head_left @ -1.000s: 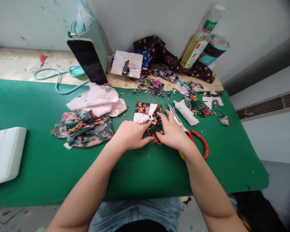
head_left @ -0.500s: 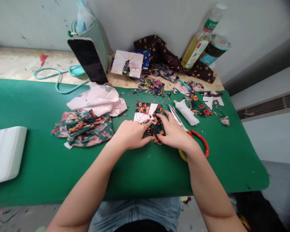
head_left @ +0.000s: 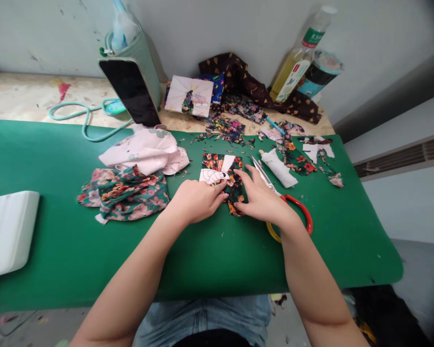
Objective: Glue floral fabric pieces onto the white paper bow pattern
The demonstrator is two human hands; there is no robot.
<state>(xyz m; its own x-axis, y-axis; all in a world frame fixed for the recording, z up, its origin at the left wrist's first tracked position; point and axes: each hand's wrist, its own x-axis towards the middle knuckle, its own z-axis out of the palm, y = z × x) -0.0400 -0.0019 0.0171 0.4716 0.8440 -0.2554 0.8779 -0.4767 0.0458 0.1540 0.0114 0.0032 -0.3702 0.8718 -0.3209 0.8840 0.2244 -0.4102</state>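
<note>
A small square patchwork piece (head_left: 214, 174) lies flat on the green table mat (head_left: 217, 260), with dark floral strips and white strips, one carrying black lines. My left hand (head_left: 195, 201) rests at its lower left edge, index finger stretched onto the cloth and thumb close beside it. On the right edge, my right hand (head_left: 262, 196) touches the piece with thumb and fingers spread. Scissors (head_left: 305, 214) with red and yellow handles lie partly beneath my right hand and wrist, blades pointing away. Just beyond them is a white cloth roll (head_left: 279, 167).
Left of the patchwork lie crumpled pink fabric (head_left: 144, 149) and green floral fabric (head_left: 137, 197). A phone (head_left: 130, 91) leans on a container behind. Fabric scraps (head_left: 226, 126), a stacked patchwork (head_left: 181, 96) and a bottle (head_left: 292, 77) line the back. A white box (head_left: 12, 231) sits far left.
My left thumb has drawn in toward the index finger. My right hand and the patchwork piece stay almost where they were.
</note>
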